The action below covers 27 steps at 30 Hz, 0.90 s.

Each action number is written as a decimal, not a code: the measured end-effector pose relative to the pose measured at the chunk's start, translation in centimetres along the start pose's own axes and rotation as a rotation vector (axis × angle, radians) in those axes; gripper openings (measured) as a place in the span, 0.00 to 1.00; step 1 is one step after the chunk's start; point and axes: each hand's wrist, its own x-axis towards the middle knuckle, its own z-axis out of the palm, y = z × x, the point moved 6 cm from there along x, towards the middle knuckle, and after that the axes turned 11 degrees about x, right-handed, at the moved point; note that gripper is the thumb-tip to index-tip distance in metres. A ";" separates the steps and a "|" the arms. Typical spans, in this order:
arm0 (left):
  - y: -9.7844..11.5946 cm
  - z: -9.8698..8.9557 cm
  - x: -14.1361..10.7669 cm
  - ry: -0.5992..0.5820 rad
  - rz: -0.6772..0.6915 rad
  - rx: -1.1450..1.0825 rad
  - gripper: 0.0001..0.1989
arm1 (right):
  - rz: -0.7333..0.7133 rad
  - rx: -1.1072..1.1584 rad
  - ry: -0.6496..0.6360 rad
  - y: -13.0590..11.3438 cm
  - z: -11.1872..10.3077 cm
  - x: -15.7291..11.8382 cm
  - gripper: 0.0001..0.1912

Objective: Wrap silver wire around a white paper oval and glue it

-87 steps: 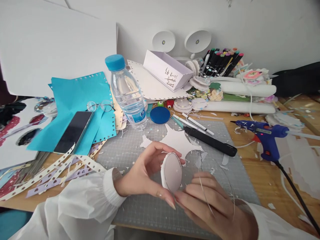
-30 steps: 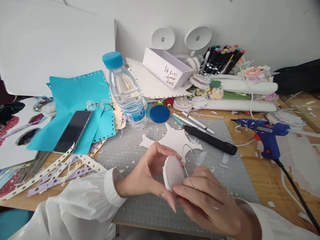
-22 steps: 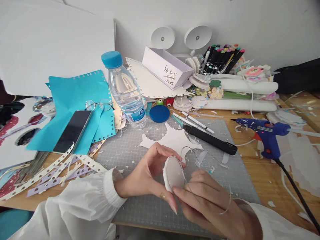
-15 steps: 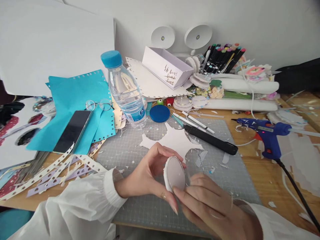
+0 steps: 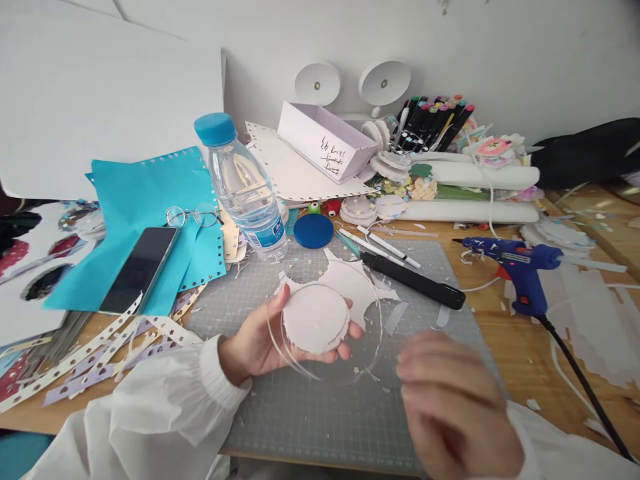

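The right hand (image 5: 450,400) had just come away from the white disc (image 5: 316,317), and the disc had been turned from its more edge-on pose to show its broad face. That left the left hand (image 5: 255,340) as its only visible support, with the face open to view. The disc sat above the cutting mat (image 5: 320,427), between its left and right edges, well in from the near one. Its face pointed up toward the head camera; its outline looked nearly round, so no long axis could be told. The left fingers held it from beneath, thumb raised at its left side; the right fingers looked curled but were blurred, and whether they pinched anything could not be told. Thin wire (image 5: 381,320) looped about the disc, and a cut paper sheet (image 5: 355,283) lay just beyond, on the mat.
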 end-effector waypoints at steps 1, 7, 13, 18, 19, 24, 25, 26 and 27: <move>-0.2 0.1 0.0 -0.017 -0.037 -0.009 0.36 | 0.126 0.101 0.037 0.9 -0.2 0.0 0.08; -2.0 -0.2 -0.2 -0.001 -0.196 0.128 0.39 | 0.884 0.807 -0.200 4.4 3.7 -0.7 0.16; -2.7 -1.6 0.2 0.136 -0.137 0.302 0.34 | 0.947 1.071 -0.281 3.6 5.2 -1.0 0.17; -1.8 -2.3 0.3 0.232 -0.061 0.410 0.28 | 1.051 0.890 -0.086 5.7 3.9 -3.3 0.18; -1.6 -2.2 0.1 0.231 -0.038 0.463 0.24 | 1.063 0.851 -0.068 6.0 3.7 -3.6 0.18; -1.9 -1.2 -0.5 0.155 -0.076 0.677 0.19 | 1.033 0.771 -0.024 5.9 3.6 -3.6 0.18; -1.9 -1.1 -0.6 0.166 -0.085 0.700 0.21 | 1.024 0.773 -0.038 5.7 3.8 -3.3 0.17; -1.9 -1.1 -0.7 0.189 -0.090 0.720 0.22 | 1.015 0.786 -0.058 5.4 4.0 -3.1 0.17; -1.8 -1.1 -0.7 0.215 -0.090 0.734 0.23 | 1.004 0.811 -0.083 5.2 4.3 -2.9 0.17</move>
